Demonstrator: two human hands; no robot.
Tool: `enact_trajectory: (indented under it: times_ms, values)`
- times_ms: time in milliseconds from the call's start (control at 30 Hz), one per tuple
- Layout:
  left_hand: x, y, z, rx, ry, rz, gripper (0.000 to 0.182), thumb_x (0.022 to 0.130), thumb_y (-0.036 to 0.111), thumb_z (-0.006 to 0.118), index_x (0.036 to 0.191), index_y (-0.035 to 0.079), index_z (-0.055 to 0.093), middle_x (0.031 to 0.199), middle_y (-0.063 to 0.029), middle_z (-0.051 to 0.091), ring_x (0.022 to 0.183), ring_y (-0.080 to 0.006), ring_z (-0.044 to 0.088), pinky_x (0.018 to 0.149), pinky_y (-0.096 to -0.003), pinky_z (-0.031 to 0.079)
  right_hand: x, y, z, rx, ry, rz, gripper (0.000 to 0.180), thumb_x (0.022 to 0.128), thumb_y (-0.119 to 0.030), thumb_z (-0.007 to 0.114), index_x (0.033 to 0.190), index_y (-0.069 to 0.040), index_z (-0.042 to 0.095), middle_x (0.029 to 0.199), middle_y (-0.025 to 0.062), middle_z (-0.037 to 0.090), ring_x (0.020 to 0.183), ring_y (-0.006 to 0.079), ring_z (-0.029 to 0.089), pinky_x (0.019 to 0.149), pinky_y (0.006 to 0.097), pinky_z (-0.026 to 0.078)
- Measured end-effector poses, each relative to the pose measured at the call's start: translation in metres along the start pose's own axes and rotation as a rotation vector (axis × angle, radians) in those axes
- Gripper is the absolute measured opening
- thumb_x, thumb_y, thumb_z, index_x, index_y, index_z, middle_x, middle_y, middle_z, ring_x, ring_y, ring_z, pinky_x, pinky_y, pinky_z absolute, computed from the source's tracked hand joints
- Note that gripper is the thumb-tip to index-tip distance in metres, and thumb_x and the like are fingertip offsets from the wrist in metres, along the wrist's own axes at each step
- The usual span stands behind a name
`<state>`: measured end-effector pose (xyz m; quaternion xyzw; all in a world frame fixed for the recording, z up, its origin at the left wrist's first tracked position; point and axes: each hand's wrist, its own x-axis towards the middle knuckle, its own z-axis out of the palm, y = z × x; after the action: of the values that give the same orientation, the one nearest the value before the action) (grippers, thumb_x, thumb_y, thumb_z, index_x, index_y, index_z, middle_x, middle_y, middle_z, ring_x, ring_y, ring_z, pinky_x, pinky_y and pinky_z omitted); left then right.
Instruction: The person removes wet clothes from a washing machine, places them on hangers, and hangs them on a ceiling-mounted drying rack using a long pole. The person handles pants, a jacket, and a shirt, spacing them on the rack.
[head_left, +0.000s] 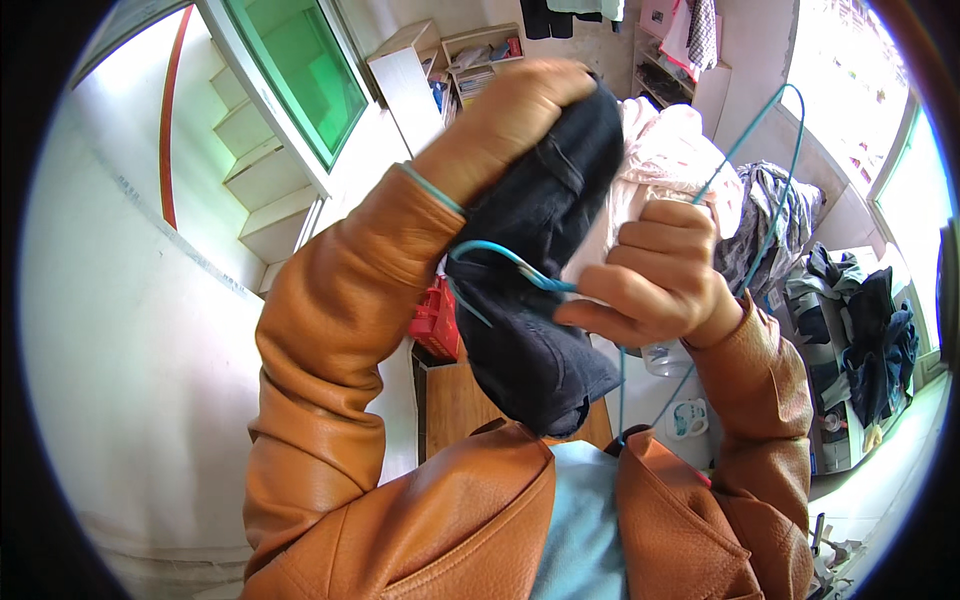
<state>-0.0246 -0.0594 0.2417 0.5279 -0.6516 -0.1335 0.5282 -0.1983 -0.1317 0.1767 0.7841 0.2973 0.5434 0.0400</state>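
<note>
My left hand (525, 94) is raised and closed on the upper end of a dark denim garment (529, 217), which hangs folded in front of my chest. In my right hand (656, 274) is a teal wire clothes hanger (551, 283), gripped close to its twisted neck. The hook points left and lies across the front of the garment. The hanger's wire loop extends behind my right hand, rising towards the upper right and dropping towards my jacket. Motion blurs the left hand and part of the cloth.
Pale pink fabric (675, 142) is heaped beyond my right hand, beside grey patterned cloth (772, 217). Dark clothes (877, 330) lie on a unit at right. A red box (435, 322), a wooden surface (454, 397) and a white plastic jug (688, 418) are below. Steps (266, 176) rise beyond a green-glazed panel (311, 75).
</note>
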Motion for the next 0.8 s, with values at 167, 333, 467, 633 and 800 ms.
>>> enact_trajectory:
  times_ms: [167,333,467,633,800]
  values:
    - [-0.002,0.003,0.024,0.145,-0.212,-0.003,0.017,0.08,0.016,0.058,0.09,0.002,0.062,0.084,-0.0124,0.062,0.078,-0.0236,0.06,0.07,-0.0314,0.048,0.006,-0.005,-0.001,0.048,-0.034,-0.041,0.024,0.073,-0.024,0.074,0.077,-0.009,0.056,0.051,-0.0049,0.038,0.043,0.0118,0.042,0.043,0.0262,0.029]
    - [-0.015,0.022,0.029,-0.425,-0.069,-0.271,0.021,0.09,0.016,0.048,0.092,0.0,0.061,0.082,-0.0025,0.061,0.074,-0.0075,0.057,0.067,-0.021,0.048,0.006,-0.011,-0.025,0.067,-0.092,-0.155,0.021,0.072,-0.022,0.073,0.077,-0.01,0.056,0.05,-0.0047,0.036,0.04,0.0117,0.039,0.043,0.0265,0.026]
    - [-0.01,0.025,0.032,-0.086,-0.09,0.02,0.025,0.094,0.018,0.044,0.096,-0.001,0.061,0.082,-0.0011,0.061,0.071,-0.007,0.058,0.067,-0.0211,0.051,0.007,-0.006,-0.045,-0.095,-0.224,-0.084,0.022,0.067,-0.023,0.073,0.069,-0.012,0.054,0.053,-0.0034,0.037,0.048,0.014,0.043,0.05,0.0282,0.032]
    - [-0.005,0.023,-0.014,-0.331,0.206,-0.171,0.021,0.088,0.017,0.052,0.085,0.0,0.064,0.076,-0.0033,0.062,0.064,-0.0114,0.059,0.061,-0.0239,0.05,-0.019,-0.002,-0.083,-0.297,-0.356,0.194,0.026,0.075,-0.023,0.072,0.06,-0.009,0.056,0.053,0.0015,0.049,0.048,0.0158,0.045,0.052,0.0315,0.034]
    - [-0.025,0.028,-0.023,-0.217,0.05,-0.356,0.04,0.083,0.015,0.064,0.112,-0.01,0.054,0.094,-0.0119,0.065,0.084,-0.014,0.064,0.075,-0.0217,0.051,-0.06,0.021,-0.118,-0.622,-0.098,0.923,0.035,0.088,-0.027,0.063,0.062,-0.004,0.057,0.052,0.0085,0.049,0.043,0.0172,0.044,0.045,0.0289,0.033]
